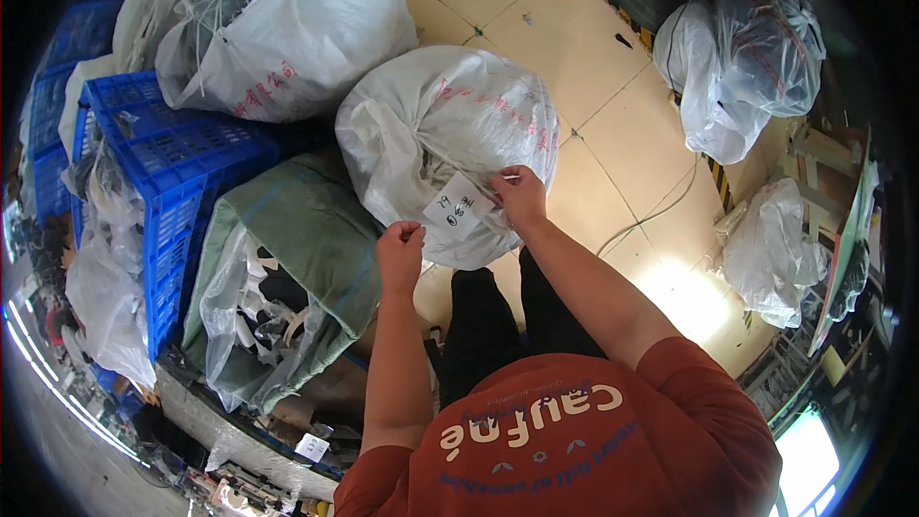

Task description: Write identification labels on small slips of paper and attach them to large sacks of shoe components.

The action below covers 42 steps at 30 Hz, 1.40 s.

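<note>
My right hand point(520, 193) pinches the upper right corner of a small white paper label point(459, 209) that lies against a large white plastic sack point(442, 124) standing on the floor in front of me. My left hand point(399, 251) is closed in a loose fist just below and left of the label, near the sack's lower edge; whether anything is in it I cannot tell. The sack is knotted shut, with red writing on its side.
A green woven sack point(306, 230) with pale parts spilling out lies at left beside blue plastic crates point(163, 148). Another big white sack point(278, 29) sits behind. More clear bags point(756, 57) stand at right on the beige tiled floor point(536, 29).
</note>
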Motion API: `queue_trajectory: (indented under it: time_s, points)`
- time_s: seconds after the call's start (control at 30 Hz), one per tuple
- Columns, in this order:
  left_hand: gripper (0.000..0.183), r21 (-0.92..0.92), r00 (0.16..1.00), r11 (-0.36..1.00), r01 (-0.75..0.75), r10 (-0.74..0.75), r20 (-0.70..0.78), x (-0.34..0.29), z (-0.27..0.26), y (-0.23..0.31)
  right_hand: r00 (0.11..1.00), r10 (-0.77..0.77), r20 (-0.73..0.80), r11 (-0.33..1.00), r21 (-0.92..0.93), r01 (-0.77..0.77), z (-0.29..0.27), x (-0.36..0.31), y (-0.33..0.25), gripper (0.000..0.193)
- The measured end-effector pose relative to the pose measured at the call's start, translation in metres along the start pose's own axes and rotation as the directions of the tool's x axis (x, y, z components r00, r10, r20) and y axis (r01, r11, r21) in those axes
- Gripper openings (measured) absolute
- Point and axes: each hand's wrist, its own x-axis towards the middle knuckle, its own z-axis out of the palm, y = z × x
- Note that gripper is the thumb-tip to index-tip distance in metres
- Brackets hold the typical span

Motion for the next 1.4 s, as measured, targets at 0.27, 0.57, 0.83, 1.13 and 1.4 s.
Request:
queue_trajectory:
  time_s: [0.27, 0.57, 0.83, 1.13, 1.4]
  points:
    - [0.019, 0.162, 0.998, 0.986, -0.033, 0.041, -0.048, -0.004, 0.001, 0.011, 0.995, -0.016, -0.095, 0.999, 0.029, 0.019, 0.007, -0.003, 0.003, 0.040]
    - [0.037, 0.555, 0.640, 0.516, -0.652, 0.767, 0.040, -0.001, 0.056, 0.096, 0.995, -0.054, -0.078, 0.991, 0.115, 0.063, 0.001, -0.011, -0.003, 0.037]
    - [0.020, 0.415, 0.907, 0.879, -0.234, 0.045, 0.418, 0.069, 0.052, 0.053, 0.999, -0.029, -0.036, 0.977, 0.212, 0.036, 0.002, -0.008, 0.003, 0.036]
    - [0.013, 0.082, 0.907, 0.992, 0.092, -0.118, 0.404, 0.070, 0.065, 0.053, 0.991, 0.007, -0.133, 0.999, -0.035, -0.012, -0.001, 0.000, 0.006, 0.039]
    - [0.011, -0.076, 0.857, 0.971, 0.227, -0.162, 0.489, 0.071, 0.054, 0.043, 0.990, -0.056, -0.130, 0.910, -0.415, -0.002, 0.003, 0.001, 0.004, 0.029]
